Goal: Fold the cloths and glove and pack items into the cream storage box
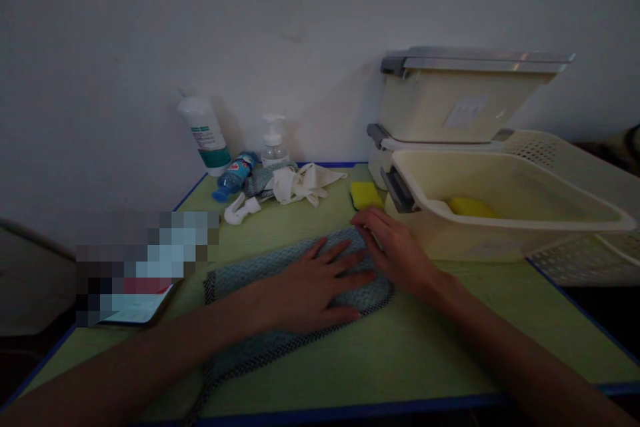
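A grey-blue checked cloth (260, 267) lies across the green table (425, 340), one end trailing toward the front edge. My left hand (313, 287) rests flat on the cloth with fingers spread. My right hand (393, 247) sits at the cloth's far right end, fingers curled down onto its edge beside a cream plastic tub (500, 213).
A yellow sponge (365, 195) lies behind my right hand; another (470, 207) is in the tub. Stacked lidded boxes (460, 100) and a perforated basket (575, 167) stand at right. Bottles (205, 133), a pump dispenser (274, 140) and white gloves (300, 185) crowd the back.
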{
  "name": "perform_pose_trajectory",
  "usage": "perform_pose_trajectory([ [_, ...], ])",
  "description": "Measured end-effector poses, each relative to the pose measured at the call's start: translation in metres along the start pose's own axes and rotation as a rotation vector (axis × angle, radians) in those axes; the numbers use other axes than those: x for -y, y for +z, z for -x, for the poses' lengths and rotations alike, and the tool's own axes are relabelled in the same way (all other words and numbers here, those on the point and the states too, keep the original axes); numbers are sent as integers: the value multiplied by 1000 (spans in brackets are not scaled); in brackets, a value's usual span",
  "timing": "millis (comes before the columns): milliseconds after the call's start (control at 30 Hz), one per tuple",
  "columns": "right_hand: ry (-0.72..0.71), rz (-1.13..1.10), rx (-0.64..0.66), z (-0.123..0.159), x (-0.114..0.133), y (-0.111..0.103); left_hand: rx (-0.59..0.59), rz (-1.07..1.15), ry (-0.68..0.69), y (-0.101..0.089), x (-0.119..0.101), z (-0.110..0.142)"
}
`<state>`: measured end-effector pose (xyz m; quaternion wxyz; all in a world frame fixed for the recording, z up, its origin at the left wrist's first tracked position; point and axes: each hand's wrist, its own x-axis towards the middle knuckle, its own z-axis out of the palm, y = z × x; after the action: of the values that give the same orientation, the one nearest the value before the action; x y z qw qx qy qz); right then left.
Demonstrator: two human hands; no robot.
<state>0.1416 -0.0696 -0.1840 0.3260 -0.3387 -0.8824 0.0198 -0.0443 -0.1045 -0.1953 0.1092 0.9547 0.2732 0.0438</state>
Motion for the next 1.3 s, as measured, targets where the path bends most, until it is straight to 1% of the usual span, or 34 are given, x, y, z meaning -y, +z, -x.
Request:
perform_pose_trajectory([
  [67, -12, -40, 25, 1, 5, 2, -54, -24, -57, 4, 1, -5],
  [167, 11, -83, 92, 4, 15, 10, -110, -53, -128, 8, 1, -13],
  [233, 39, -109, 149, 6, 21, 17, -127, -65, -157, 9, 1, -16],
  [300, 75, -129, 194, 8, 25, 24, -167, -61, -161, 10, 0, -17],
  [433, 173, -134, 214, 9, 21, 34, -261, 29, -152, 12, 1, -18],
  [533, 202, -105, 214, 9, 16, 36, -276, 104, -214, 13, 4, -15],
  [633, 187, -43, 246, 9, 15, 36, -239, 17, -251, 14, 5, -6],
  [767, 169, 49, 316, 9, 17, 37, -107, -117, -301, 14, 6, 19],
  [900, 136, 130, 331, 9, 19, 38, -24, -140, -376, 13, 3, 48],
  [967, 140, 161, 360, 8, 21, 37, -1, -143, -409, 13, 1, 62],
  [1067, 165, 187, 420, 7, 24, 36, 26, -136, -415, 14, -2, 77],
  [1167, 181, 203, 461, 5, 25, 34, 41, -133, -416, 15, -3, 81],
  [1300, 192, 221, 497, -1, 14, 32, 60, -133, -420, 10, 4, 70],
])
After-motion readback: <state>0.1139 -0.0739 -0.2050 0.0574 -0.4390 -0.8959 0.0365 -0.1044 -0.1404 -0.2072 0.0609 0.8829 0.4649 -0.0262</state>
